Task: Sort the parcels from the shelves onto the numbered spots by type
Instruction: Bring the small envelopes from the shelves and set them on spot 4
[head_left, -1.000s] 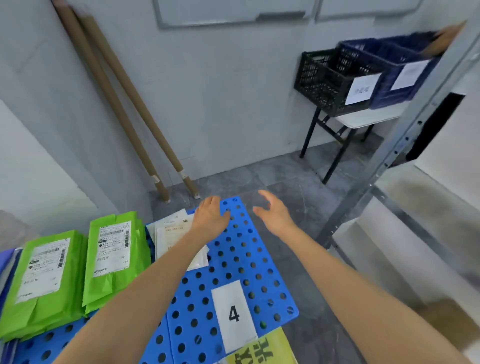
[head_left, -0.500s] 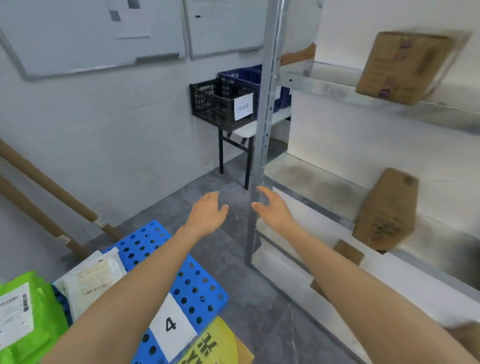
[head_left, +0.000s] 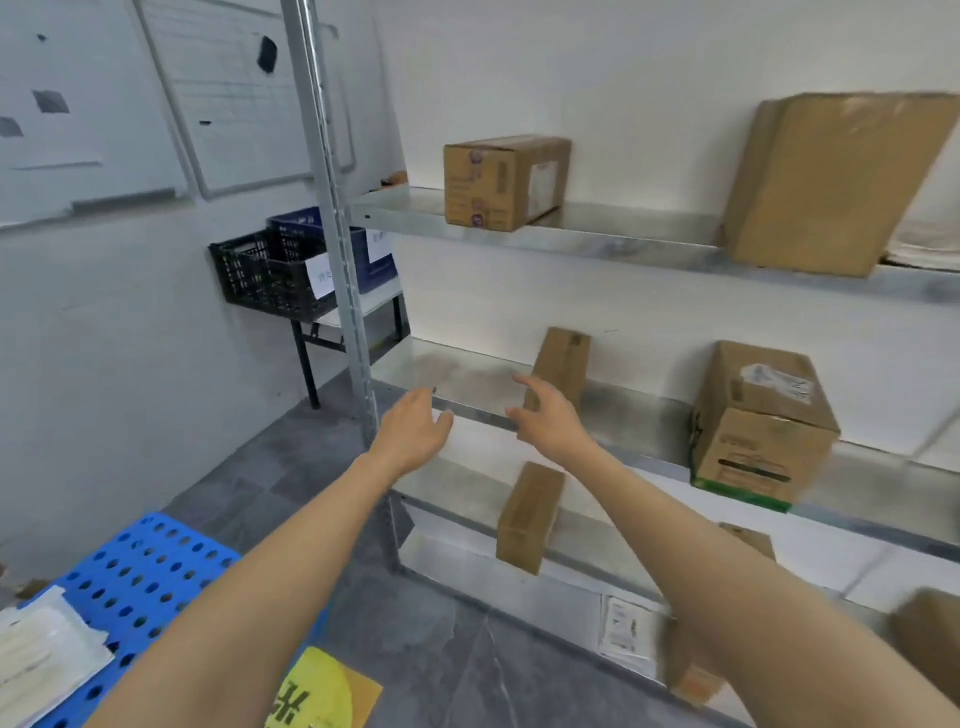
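Note:
Both arms reach toward a metal shelf rack (head_left: 613, 236). My left hand (head_left: 415, 434) and my right hand (head_left: 550, 421) are empty with fingers relaxed, just in front of the middle shelf's edge. A narrow brown box (head_left: 563, 361) stands upright on the middle shelf right behind my right hand. A larger printed box (head_left: 758, 426) stands further right on the same shelf. The top shelf carries a small box (head_left: 504, 179) and a big box (head_left: 831, 182). Another narrow box (head_left: 527, 517) stands on the lower shelf. White parcels (head_left: 41, 654) lie on the blue perforated pallet (head_left: 150, 571).
The rack's grey upright post (head_left: 337, 228) stands just left of my left hand. Black crate (head_left: 270, 275) and blue crate (head_left: 301, 228) sit on a small table behind it. A yellow sign (head_left: 317, 691) lies on the grey floor. Whiteboards hang on the left wall.
My view has swung right from the blue pallet to the shelf rack. Both empty hands have moved forward with it and now hover at the middle shelf.

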